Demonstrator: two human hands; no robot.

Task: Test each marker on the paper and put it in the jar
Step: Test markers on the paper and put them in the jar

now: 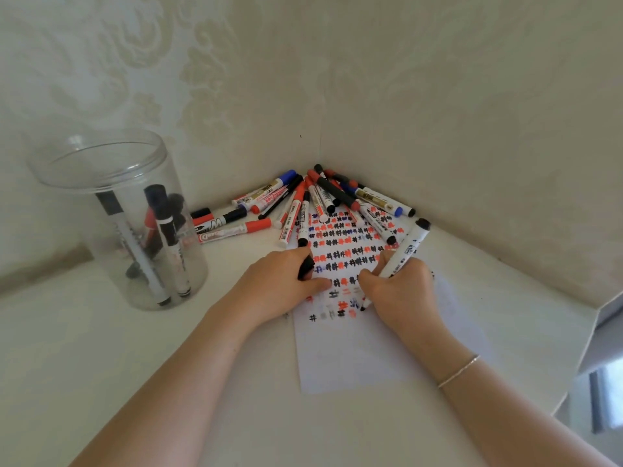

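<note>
White table (101, 365); right hand (401, 294) grips marker (403, 252) on paper (354, 358).

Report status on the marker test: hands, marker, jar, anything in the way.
Right hand grips white marker, tip on paper. Left hand holds black cap, pressing the sheet. Jar holds several markers. Untested pile overlaps the paper's far edge.

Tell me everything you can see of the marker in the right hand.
The marker has a white barrel with dark print and a black butt end pointing up and away toward the wall. It is uncapped and tilted, tip down on the paper among the test marks. The right hand grips its lower barrel; the left hand holds a black cap.
</note>
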